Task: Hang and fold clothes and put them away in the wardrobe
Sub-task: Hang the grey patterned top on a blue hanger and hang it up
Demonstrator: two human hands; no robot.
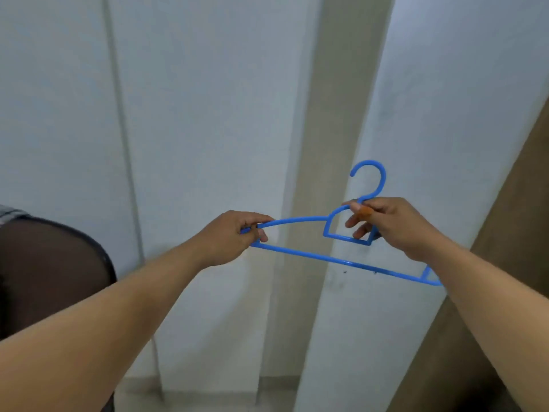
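i hold a bare blue hanger [341, 261] out in front of the pale wardrobe panels [208, 114], no garment on it yet. my left hand [234, 237] pinches the hanger's left tip, fingers curled round both rails; my right hand [392, 227] grips the neck just under the hook [370, 176]. to do this well i'd keep the bar level and free one hand to feed a collar over a tip. left of the hanger sits a dark mesh basket [53, 272]; right of it a brown panel edge [505, 233] crowds my forearm, so open room lies below.
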